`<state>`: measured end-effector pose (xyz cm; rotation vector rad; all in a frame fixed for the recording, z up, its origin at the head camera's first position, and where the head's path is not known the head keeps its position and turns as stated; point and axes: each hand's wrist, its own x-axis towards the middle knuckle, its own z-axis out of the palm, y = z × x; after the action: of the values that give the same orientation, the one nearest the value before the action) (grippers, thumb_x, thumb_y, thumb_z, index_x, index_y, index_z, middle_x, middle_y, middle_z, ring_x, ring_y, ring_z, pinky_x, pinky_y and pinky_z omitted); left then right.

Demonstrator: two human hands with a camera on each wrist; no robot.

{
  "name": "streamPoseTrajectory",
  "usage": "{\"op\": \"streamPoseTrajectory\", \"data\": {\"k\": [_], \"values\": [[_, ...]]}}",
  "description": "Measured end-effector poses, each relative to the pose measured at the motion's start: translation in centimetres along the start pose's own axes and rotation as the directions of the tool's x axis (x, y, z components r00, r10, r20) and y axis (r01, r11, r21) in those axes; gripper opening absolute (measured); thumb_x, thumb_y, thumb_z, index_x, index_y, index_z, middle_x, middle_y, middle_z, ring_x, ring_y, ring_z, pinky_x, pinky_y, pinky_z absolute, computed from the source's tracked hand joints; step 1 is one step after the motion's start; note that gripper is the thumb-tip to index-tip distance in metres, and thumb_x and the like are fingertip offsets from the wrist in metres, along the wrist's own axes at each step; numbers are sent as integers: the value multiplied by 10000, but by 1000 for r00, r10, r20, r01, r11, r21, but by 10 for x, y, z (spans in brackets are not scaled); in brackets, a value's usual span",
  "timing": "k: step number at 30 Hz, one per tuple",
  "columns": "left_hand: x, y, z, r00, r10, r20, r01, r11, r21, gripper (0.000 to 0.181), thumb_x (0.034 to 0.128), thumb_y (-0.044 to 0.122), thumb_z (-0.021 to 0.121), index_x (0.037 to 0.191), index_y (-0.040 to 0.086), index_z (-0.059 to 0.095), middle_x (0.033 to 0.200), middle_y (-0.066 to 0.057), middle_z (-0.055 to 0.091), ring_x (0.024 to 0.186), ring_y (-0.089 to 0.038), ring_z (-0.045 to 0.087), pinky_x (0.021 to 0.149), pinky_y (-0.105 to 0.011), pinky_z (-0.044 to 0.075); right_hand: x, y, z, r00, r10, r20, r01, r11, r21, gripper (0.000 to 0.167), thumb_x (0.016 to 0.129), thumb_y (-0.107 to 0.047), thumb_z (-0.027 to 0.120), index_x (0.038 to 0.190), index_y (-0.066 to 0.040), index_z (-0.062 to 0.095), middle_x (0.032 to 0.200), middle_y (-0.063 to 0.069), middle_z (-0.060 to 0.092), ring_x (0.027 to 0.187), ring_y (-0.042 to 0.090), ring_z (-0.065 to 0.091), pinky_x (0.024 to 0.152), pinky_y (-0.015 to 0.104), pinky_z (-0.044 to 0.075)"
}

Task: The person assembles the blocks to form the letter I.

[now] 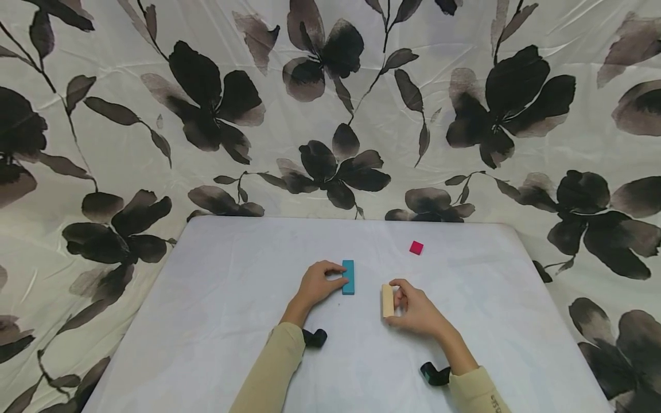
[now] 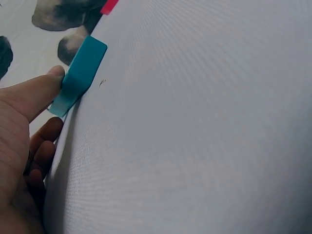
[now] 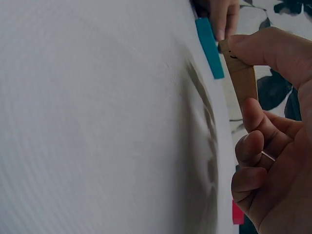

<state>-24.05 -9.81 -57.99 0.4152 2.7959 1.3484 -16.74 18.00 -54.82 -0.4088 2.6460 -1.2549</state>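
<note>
1. Left hand [image 1: 317,285]: thumb and index finger pinch a teal, smooth, oblong block [image 1: 349,287] at its left edge, over the middle of the white table [image 1: 232,350].
2. Right hand [image 1: 418,312]: thumb and index finger pinch a pale, wood-grained oblong block [image 1: 387,301] by its ends; a gap separates it from the teal one.
3. Small red square-faced block [image 1: 416,248] lies farther off, to the right, touching neither hand.
4. Handling, as judged: a light, level end-to-end pinch suits the wooden block; spare fingers best kept off its inner face. The left fingertips need only steady the teal block, without tipping it.
5. Hard to read: left index contact unclear in the left wrist view. Whether the wooden block clears the table, cannot tell. Its small dark mark [image 3: 233,56] is partly thumb-covered. Red block cut off in the left wrist view.
</note>
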Motion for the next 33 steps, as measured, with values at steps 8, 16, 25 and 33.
{"op": "streamPoseTrajectory", "data": {"k": [8,16,25,33], "values": [[-1,0,1,1000,10,-15,-10,1000,3,284,803,348,805,1045,205,766,1016,67,670,933,-132,583,828,-356,476,-2,-8,18,999,-49,-4,49,999,-20,707,685,-226,881,1274,-123,503,861,-64,546,648,103,454,566,258,397],[-1,0,2,1000,14,-18,-14,1000,2,279,802,336,808,1043,202,767,1015,64,673,937,-130,591,829,-352,479,-1,-16,29,997,-82,0,82,994,-67,711,697,-253,873,1286,-125,496,863,-77,549,641,72,451,559,249,405],[-2,0,1,1000,9,-11,-9,1000,4,281,804,341,805,1048,206,766,1021,69,668,949,-129,592,838,-357,477,-1,-22,37,995,-95,20,96,993,-75,695,705,-272,867,1277,-123,501,861,-61,555,617,66,433,546,244,393],[0,1,0,1000,6,-13,-6,1000,17,280,801,347,807,1043,212,769,1008,72,670,931,-128,590,827,-357,480,2,-24,42,994,-102,29,105,990,-94,694,715,-302,861,1282,-130,499,857,-90,541,609,61,425,553,245,397]]}}
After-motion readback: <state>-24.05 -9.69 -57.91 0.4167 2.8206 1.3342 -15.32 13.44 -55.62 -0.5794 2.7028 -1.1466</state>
